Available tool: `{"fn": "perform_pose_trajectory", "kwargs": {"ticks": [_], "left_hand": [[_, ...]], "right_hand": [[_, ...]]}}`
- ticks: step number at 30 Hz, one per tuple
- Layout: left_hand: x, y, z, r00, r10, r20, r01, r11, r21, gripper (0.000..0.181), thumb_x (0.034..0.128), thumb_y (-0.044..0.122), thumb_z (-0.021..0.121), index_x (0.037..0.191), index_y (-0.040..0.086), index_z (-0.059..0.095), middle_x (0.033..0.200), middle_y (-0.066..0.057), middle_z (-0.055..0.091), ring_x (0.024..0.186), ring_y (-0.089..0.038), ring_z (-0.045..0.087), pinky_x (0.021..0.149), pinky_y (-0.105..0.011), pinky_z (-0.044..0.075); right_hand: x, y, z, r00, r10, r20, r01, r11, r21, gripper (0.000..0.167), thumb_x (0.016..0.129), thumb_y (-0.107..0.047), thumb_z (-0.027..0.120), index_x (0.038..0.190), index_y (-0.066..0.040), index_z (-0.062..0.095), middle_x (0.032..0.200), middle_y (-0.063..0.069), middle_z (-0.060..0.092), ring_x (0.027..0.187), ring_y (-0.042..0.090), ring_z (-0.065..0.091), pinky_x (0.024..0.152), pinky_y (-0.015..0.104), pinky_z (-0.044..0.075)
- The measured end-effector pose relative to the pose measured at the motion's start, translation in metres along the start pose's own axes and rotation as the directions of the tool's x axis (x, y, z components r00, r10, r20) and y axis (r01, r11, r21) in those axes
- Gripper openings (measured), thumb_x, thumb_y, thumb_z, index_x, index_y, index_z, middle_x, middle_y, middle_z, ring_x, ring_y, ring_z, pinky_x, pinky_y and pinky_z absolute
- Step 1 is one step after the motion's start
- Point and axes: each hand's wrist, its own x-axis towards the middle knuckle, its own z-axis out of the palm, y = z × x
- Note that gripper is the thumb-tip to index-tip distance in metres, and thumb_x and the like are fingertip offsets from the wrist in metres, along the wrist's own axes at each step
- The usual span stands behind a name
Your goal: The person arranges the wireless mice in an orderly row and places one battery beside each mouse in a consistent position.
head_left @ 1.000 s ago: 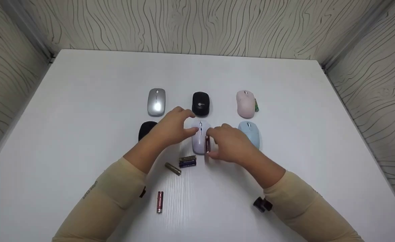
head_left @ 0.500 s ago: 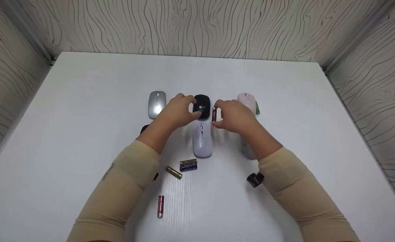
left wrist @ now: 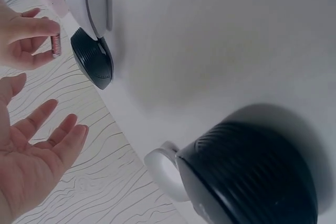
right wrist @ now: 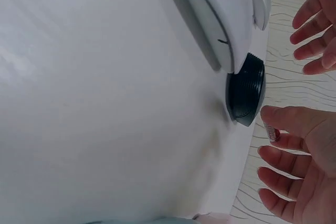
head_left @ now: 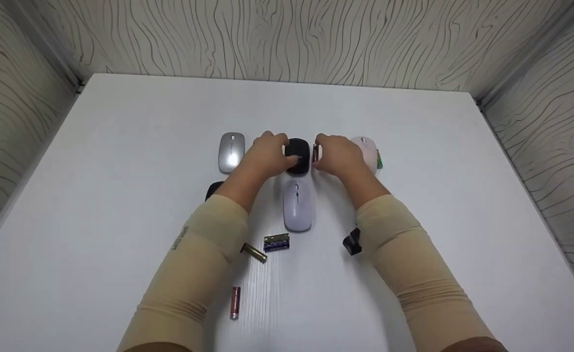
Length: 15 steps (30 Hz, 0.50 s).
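Observation:
In the head view my right hand [head_left: 338,154] pinches a red battery [head_left: 315,153] upright between thumb and index finger, close to the right side of a black mouse [head_left: 298,146]. The right wrist view shows that battery [right wrist: 271,132] partly covered by the thumb. On the mouse's other side is my left hand [head_left: 267,155], its thumb overlapping the mouse's left edge in the head view. Spread, gently bent fingers hold nothing in the left wrist view, where the left hand [left wrist: 39,156] looks raised above the table. A lavender mouse [head_left: 297,210] lies just in front of the black one.
A silver mouse [head_left: 231,151] lies left, a pink mouse [head_left: 368,149] right with a green battery [head_left: 379,159] beside it. A second black mouse [head_left: 213,189] is partly behind the left arm. Nearer lie gold batteries [head_left: 255,253], dark blue batteries [head_left: 277,245] and another red battery [head_left: 235,303].
Both hands have moved away from the lavender mouse, farther up the table to either side of the black mouse. The red battery has travelled with the right hand.

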Motion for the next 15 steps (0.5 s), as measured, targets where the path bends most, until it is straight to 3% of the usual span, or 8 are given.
{"fn": "perform_pose_trajectory", "kwargs": {"ticks": [10,15], "left_hand": [[0.003,-0.001,0.001,0.999,0.026,-0.029,-0.025,0.999,0.029,0.048,0.0835,0.037,0.060,0.122,0.009,0.053,0.118,-0.014,0.049,0.108,-0.028,0.047,0.093,-0.038,0.039],[0.004,0.000,0.001,0.999,0.016,-0.029,-0.015,0.999,0.036,0.048,0.0842,0.037,0.060,0.122,0.009,0.053,0.117,-0.013,0.048,0.109,-0.028,0.047,0.092,-0.039,0.039]], "right_hand": [[0.018,0.006,0.018,1.000,-0.021,-0.009,0.021,0.999,0.025,0.041,0.078,-0.030,0.065,0.110,-0.008,0.054,0.102,0.012,0.063,0.094,0.030,0.057,0.080,0.046,0.045],[0.022,0.008,0.019,0.999,-0.034,0.025,0.032,0.997,0.073,0.040,0.079,-0.027,0.063,0.112,-0.006,0.055,0.105,0.013,0.062,0.095,0.030,0.057,0.085,0.045,0.044]]}}
